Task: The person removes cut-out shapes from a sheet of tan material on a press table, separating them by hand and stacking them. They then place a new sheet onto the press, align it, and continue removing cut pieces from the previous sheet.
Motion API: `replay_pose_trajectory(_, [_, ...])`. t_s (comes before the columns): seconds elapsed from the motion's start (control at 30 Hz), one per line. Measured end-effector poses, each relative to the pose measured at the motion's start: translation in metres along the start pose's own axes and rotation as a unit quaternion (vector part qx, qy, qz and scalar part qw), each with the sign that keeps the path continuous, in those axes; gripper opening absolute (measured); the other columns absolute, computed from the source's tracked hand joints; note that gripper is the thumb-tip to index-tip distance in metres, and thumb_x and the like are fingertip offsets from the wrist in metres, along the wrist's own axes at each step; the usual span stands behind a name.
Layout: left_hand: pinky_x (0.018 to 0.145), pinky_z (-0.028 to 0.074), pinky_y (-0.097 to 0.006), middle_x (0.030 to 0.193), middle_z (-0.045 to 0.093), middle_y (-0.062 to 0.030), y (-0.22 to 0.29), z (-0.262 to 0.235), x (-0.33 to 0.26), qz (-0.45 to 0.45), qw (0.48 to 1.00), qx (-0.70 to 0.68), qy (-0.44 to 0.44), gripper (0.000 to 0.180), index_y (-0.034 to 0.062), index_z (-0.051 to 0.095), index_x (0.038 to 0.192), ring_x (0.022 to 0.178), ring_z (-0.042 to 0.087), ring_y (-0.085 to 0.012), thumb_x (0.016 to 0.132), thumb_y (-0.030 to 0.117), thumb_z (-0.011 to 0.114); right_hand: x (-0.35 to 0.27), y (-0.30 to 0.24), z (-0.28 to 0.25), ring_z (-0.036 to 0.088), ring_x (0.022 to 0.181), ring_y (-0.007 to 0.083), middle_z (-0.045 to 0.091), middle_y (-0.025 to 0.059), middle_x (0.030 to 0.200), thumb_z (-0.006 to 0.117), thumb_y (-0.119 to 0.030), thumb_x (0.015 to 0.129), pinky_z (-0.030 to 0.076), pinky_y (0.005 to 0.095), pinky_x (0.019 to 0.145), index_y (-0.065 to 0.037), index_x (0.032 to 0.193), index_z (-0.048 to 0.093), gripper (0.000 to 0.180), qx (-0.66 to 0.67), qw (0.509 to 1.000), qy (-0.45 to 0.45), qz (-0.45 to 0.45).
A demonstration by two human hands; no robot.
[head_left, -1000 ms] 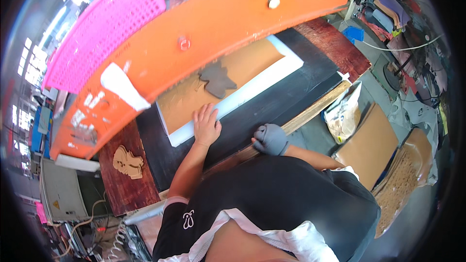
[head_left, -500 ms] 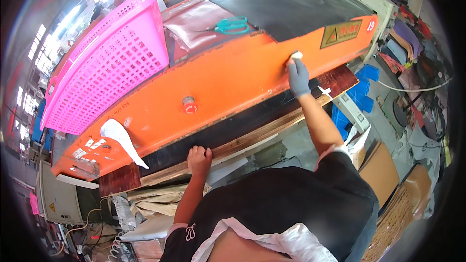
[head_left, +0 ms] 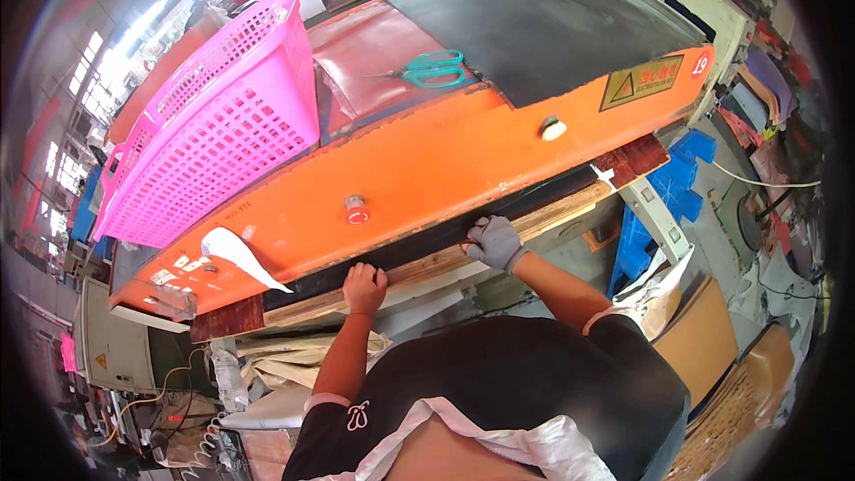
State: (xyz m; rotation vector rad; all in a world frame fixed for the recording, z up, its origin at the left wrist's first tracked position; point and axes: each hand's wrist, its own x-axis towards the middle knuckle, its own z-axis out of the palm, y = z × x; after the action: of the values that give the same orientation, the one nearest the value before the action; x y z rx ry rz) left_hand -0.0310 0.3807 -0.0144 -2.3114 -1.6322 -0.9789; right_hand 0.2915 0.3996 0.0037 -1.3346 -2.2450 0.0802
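My bare left hand (head_left: 365, 288) is closed, its curled fingers at the near edge of a long wooden board (head_left: 427, 269) under the orange machine. A black sheet (head_left: 401, 252) lies on that board. Farther right, my right hand (head_left: 495, 243), in a grey glove, is also closed at the board's edge; its fingertips are partly hidden. The machine's orange front panel (head_left: 445, 160) carries a pale round button (head_left: 553, 128) at the right and a red button (head_left: 357, 213) nearer the middle.
On the machine stand a pink plastic basket (head_left: 214, 134) and teal-handled scissors (head_left: 435, 69), beside a black top sheet (head_left: 543, 27). White paper (head_left: 236, 254) hangs on the panel at left. Blue plastic pieces (head_left: 681, 174) and leaning brown sheets (head_left: 699, 330) are at right.
My right hand has left the pale button, coming down and left to the board's edge. My left hand has stayed there. The view has shifted slightly.
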Motion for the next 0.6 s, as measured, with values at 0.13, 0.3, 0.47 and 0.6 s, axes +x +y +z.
replay_pose_trajectory(0.13, [0.063, 0.044, -0.044, 0.072, 0.052, -0.0110, -0.002, 0.000, -0.001, -0.045, 0.998, -0.025, -0.037, 0.022, 0.0067, 0.050, 0.064, 0.072, 0.053, -0.0334, 0.077, 0.020, 0.062, -0.005, -0.002, 0.003, 0.057, 0.074, 0.0295, 0.058, 0.0099, 0.076, 0.054, -0.041, 0.081, 0.043, 0.0434, 0.066, -0.011, 0.074, 0.064, 0.032, -0.056, 0.998, 0.019, 0.002])
replay_pose_trajectory(0.3, [0.070, 0.044, -0.043, 0.075, 0.052, -0.0123, 0.004, -0.003, -0.006, -0.085, 0.994, -0.028, -0.067, 0.023, 0.0048, 0.052, 0.066, 0.079, 0.053, -0.0326, 0.076, 0.022, 0.063, -0.012, -0.003, 0.004, 0.056, 0.075, 0.0314, 0.058, 0.0118, 0.077, 0.054, -0.040, 0.081, 0.043, 0.0443, 0.067, -0.012, 0.076, 0.063, 0.031, -0.067, 0.997, -0.012, 0.020])
replay_pose_trajectory(0.47, [0.070, 0.044, -0.042, 0.076, 0.053, -0.0110, 0.031, -0.018, -0.039, -0.096, 0.992, -0.035, -0.079, 0.022, 0.0048, 0.053, 0.067, 0.079, 0.054, -0.0316, 0.076, 0.022, 0.063, -0.052, -0.019, 0.001, 0.056, 0.071, 0.0317, 0.059, 0.0108, 0.074, 0.056, -0.037, 0.079, 0.043, 0.0448, 0.067, -0.011, 0.070, 0.064, 0.029, -0.024, 0.998, 0.046, 0.023])
replay_pose_trajectory(0.6, [0.068, 0.044, -0.044, 0.072, 0.052, -0.0108, 0.062, -0.045, -0.081, -0.072, 0.990, -0.030, -0.114, 0.026, 0.0040, 0.051, 0.065, 0.078, 0.054, -0.0313, 0.077, 0.024, 0.061, -0.107, -0.047, -0.014, 0.055, 0.068, 0.0323, 0.058, 0.0101, 0.072, 0.063, -0.029, 0.075, 0.042, 0.0444, 0.064, -0.010, 0.066, 0.062, 0.022, -0.006, 0.996, 0.089, 0.031])
